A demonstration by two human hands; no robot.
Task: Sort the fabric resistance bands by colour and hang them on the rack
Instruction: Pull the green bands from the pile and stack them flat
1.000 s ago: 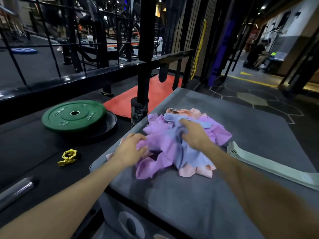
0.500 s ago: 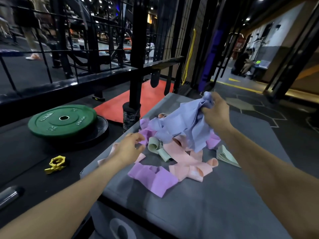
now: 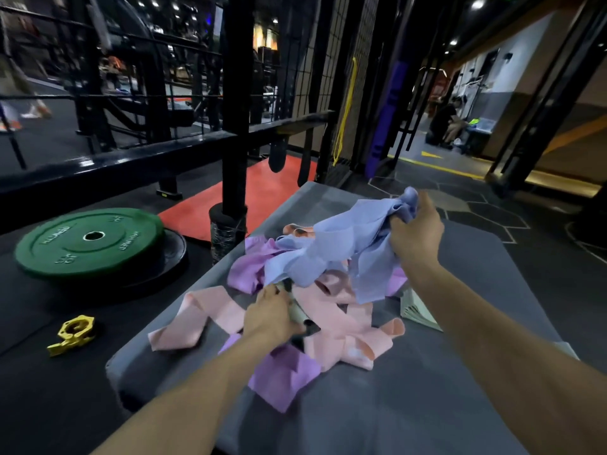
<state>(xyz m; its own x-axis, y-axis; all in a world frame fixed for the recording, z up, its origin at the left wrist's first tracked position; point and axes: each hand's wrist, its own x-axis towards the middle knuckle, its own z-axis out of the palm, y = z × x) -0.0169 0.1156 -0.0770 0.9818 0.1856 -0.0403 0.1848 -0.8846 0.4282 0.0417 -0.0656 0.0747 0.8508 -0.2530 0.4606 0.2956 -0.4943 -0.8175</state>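
Right grip (image 3: 414,232) clamped on blue bands (image 3: 341,247) — left grip (image 3: 274,315) around pale band (image 3: 297,311).

Dim gym, small ceiling spotlights (image 3: 478,3). Black steel frame (image 3: 235,103) and wire-mesh panel (image 3: 315,44) stand beyond the hands; red floor mat (image 3: 262,192) at its foot. Left of the left hand, green weight plate (image 3: 87,241) and yellow collar clamp (image 3: 74,333) on black flooring; hexagon-lined floor (image 3: 486,211) beyond the right.

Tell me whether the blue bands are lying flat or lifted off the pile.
Lifted: the right hand grips the blue bands bunched, their ends draping onto the pile.
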